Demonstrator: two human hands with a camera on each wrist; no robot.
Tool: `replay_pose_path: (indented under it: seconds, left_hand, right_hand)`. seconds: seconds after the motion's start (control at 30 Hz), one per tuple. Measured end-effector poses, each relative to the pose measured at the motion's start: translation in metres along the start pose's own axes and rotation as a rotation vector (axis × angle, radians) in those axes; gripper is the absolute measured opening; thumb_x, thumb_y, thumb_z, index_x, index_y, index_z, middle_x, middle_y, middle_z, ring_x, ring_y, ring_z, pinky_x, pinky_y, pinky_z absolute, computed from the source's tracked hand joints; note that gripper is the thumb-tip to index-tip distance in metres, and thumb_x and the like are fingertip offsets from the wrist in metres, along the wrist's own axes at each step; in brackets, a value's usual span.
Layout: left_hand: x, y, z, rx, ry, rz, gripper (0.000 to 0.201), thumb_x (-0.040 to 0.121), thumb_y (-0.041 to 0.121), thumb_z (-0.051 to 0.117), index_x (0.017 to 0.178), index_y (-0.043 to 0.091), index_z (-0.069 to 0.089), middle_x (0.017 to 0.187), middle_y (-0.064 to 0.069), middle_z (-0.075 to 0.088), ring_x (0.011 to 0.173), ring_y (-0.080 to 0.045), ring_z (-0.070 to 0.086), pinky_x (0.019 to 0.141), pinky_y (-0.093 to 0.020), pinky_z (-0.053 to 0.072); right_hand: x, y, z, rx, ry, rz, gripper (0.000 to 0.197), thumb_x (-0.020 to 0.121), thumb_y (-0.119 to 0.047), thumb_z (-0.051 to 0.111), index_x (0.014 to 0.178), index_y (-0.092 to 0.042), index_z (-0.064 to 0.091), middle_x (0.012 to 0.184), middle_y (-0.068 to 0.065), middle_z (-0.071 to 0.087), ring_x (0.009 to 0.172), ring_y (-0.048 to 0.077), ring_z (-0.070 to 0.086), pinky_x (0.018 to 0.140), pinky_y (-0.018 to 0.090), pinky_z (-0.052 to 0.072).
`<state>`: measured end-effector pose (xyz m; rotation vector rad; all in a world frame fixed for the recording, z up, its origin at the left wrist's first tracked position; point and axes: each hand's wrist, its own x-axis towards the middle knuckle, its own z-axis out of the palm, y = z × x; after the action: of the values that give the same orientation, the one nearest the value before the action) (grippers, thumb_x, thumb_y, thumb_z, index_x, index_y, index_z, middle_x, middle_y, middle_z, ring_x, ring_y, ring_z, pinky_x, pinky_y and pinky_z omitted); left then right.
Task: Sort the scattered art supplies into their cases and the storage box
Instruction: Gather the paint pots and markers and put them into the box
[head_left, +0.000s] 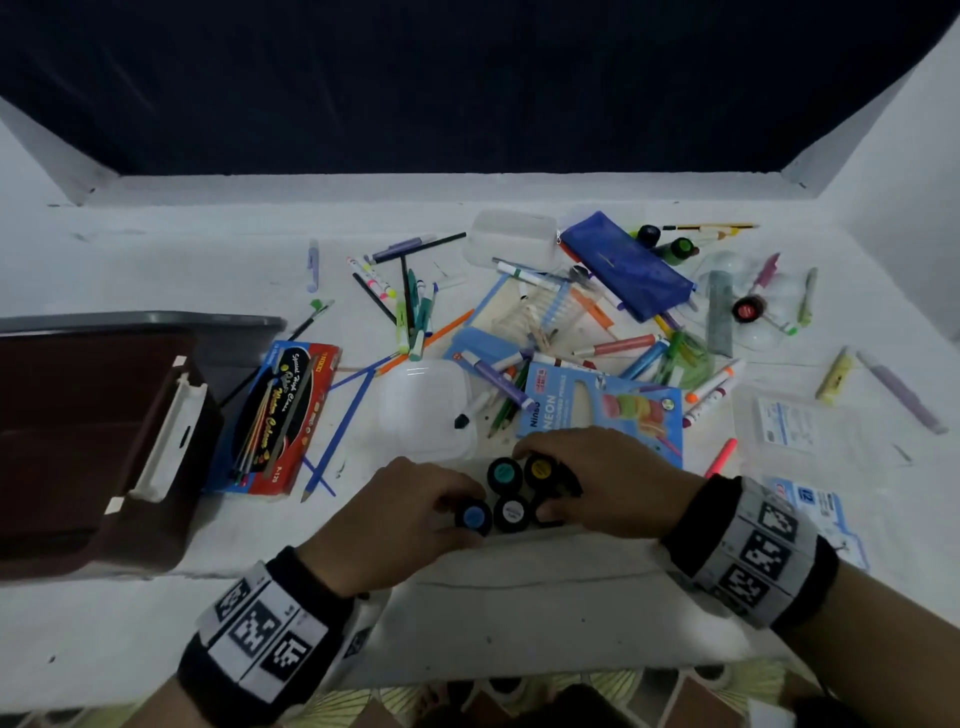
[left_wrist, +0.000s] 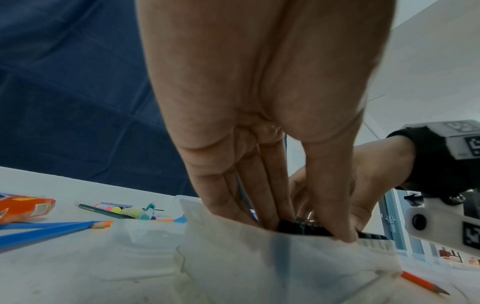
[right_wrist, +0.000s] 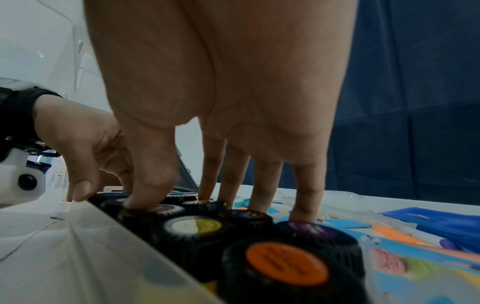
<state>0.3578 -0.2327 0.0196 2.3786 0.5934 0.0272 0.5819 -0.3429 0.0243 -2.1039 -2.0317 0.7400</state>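
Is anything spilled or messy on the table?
No paint looks spilled; the paint pots under both hands are capped. But pens and pencils lie scattered, and one red-capped pot lies tipped on its side, far from the rest.

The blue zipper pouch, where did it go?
In the head view the blue zipper pouch lies at the far right of the table, on the pile of pens, just right of a clear plastic tub.
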Motion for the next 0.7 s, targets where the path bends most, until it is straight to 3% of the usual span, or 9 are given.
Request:
replay_pose_path:
  seconds: [0.1, 0.2, 0.33, 0.53, 0.7]
  left_hand:
    - [0.004, -0.003, -0.003, -0.029, -0.01, 0.006, 0.038, 0.082, 0.04, 0.079, 0.118, 0.028, 0.072, 0.109, 0.012, 0.074, 0.096, 0.002, 0.066, 0.087, -0.022, 0.054]
    - [0.009, -0.005, -0.007, -0.152, -0.005, 0.006, 0.025, 0.088, 0.035, 0.075, 0.112, 0.03, 0.072, 0.102, 0.014, 0.073, 0.091, 0.006, 0.067, 0.086, -0.023, 0.056]
    - [0.017, 0.01, -0.013, -0.208, 0.121, 0.05, 0.014, 0.095, 0.035, 0.063, 0.108, 0.034, 0.068, 0.086, 0.017, 0.073, 0.087, 0.004, 0.068, 0.081, -0.02, 0.054]
    - [0.035, 0.064, -0.014, -0.307, 0.272, 0.101, 0.012, 0.094, 0.043, 0.056, 0.101, 0.034, 0.061, 0.074, 0.0, 0.064, 0.074, -0.017, 0.067, 0.074, -0.034, 0.053]
    - [0.065, 0.109, -0.002, -0.3, 0.328, 0.078, 0.019, 0.09, 0.045, 0.054, 0.103, 0.033, 0.061, 0.066, -0.002, 0.062, 0.067, -0.019, 0.065, 0.07, -0.034, 0.051]
  right_hand:
    - [0.0, 0.0, 0.0, 0.003, 0.0, 0.011, 0.054, 0.083, -0.046, 0.071, 0.131, -0.036, 0.047, 0.129, -0.011, 0.058, 0.115, 0.015, 0.055, 0.094, 0.041, 0.048]
    - [-0.002, 0.002, -0.001, 0.039, 0.011, -0.012, 0.054, 0.084, -0.044, 0.071, 0.133, -0.031, 0.051, 0.129, -0.009, 0.058, 0.116, 0.013, 0.054, 0.097, 0.036, 0.046]
    - [-0.014, 0.005, -0.009, 0.165, 0.183, -0.041, 0.042, 0.091, -0.037, 0.067, 0.131, -0.027, 0.057, 0.129, -0.009, 0.059, 0.116, 0.005, 0.054, 0.099, 0.024, 0.045]
    - [-0.043, 0.036, -0.035, 0.217, 0.5, -0.051, 0.015, 0.091, -0.028, 0.069, 0.105, -0.026, 0.065, 0.089, -0.015, 0.065, 0.085, -0.001, 0.06, 0.074, 0.013, 0.045]
    - [-0.067, 0.095, -0.059, 0.197, 0.584, -0.042, 0.009, 0.089, -0.017, 0.068, 0.095, -0.023, 0.065, 0.077, -0.011, 0.063, 0.074, 0.002, 0.059, 0.069, 0.028, 0.05]
